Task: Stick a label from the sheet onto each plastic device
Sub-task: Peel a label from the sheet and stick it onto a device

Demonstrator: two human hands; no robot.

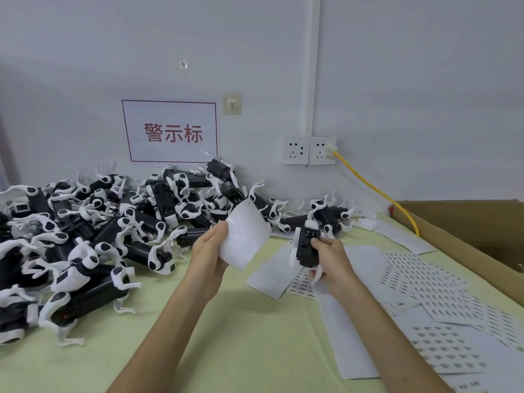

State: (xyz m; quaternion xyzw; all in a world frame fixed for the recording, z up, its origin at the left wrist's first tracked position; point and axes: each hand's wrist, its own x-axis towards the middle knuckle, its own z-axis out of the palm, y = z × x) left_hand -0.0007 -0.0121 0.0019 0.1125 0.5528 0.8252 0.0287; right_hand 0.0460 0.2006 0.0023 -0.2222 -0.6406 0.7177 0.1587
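The left hand (208, 252) holds the curved white glossy label sheet (243, 236) above the pale green table (241, 336), its fingers pinching the sheet's lower-left edge. The right hand (331, 259) grips 1 black-and-white plastic device (306, 245), fingers curled round its body, just beside the sheet. A pile of black-and-white plastic devices (99, 228) lies at the left. Printed label sheets (425, 282) lie at the right, near a brown cardboard box (467, 222).

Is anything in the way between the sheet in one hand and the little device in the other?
Nothing visible. The left hand holds the curled sheet, the right hand grips the device, and only open air separates them above the table.
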